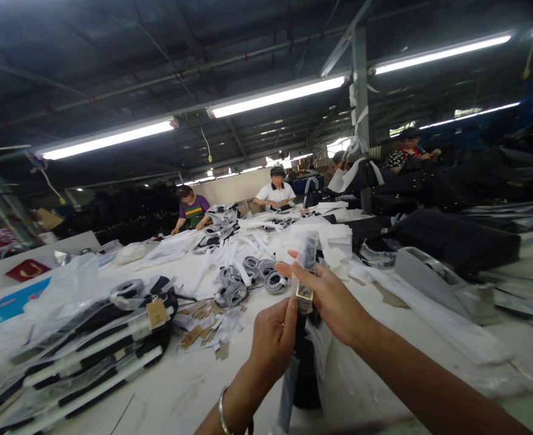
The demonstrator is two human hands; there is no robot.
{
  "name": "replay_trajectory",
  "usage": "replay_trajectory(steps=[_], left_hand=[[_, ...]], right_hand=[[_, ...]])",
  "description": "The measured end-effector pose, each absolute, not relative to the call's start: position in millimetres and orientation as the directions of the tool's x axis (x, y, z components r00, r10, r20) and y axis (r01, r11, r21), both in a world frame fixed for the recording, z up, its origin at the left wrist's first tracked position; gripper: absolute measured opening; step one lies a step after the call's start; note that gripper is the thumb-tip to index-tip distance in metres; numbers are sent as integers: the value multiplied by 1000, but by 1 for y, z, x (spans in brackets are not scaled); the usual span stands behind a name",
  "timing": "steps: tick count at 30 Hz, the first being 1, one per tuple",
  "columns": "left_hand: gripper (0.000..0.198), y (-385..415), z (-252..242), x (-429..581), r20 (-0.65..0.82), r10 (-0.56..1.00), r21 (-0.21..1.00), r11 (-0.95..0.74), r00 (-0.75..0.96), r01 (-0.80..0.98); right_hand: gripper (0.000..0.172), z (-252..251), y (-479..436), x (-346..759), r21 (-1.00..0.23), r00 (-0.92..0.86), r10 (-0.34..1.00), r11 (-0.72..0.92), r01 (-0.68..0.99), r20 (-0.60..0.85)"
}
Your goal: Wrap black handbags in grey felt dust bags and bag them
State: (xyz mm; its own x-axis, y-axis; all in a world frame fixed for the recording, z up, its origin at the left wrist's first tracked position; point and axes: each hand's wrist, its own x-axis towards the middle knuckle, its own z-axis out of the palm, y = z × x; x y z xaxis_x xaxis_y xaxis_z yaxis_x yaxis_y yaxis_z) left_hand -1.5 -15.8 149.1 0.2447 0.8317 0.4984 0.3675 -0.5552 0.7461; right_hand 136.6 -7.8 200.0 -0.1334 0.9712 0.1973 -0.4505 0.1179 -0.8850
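Both hands are at a black strap (306,380) in the middle of the view. A gold-coloured rectangular buckle (305,295) shows on it, and clear plastic film (309,248) covers its upper part. My left hand (273,332) is closed, thumb and fingers pinching the strap just below the buckle. My right hand (327,293) grips it from the other side, with the thumb and some fingers reaching across the wrapped part. Below the hands the strap's dark end hangs or lies towards the table's near edge; which of the two I cannot tell.
Coiled grey straps (273,278) lie ahead on the white table (194,374). To the left are wrapped black straps (98,344) with a brown tag (156,312) and paper scraps. A tape dispenser (434,278) and black bags (457,238) stand right. Several people work beyond.
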Motion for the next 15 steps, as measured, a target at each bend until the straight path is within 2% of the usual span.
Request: replay_trajectory(steps=[4,7,10,13,15], left_hand=[[51,-18,138,-16,436,844,782,-527,312,332],[55,-12,147,-21,371,874,892,-429,314,142],[56,-4,163,-17,320,905,945,-325,282,-29],[49,-1,172,-6,310,902,950,-306,301,-59],[46,-2,172,0,286,903,958,-280,320,-67]], right_hand=[[50,187,-11,139,-916,-206,967,58,-397,151],[42,181,-8,141,-906,-223,948,122,-406,228],[45,183,-2,142,-871,-224,923,183,-456,312],[47,188,4,143,-873,-224,934,148,-465,278],[43,191,5,145,-886,-236,937,131,-446,258]])
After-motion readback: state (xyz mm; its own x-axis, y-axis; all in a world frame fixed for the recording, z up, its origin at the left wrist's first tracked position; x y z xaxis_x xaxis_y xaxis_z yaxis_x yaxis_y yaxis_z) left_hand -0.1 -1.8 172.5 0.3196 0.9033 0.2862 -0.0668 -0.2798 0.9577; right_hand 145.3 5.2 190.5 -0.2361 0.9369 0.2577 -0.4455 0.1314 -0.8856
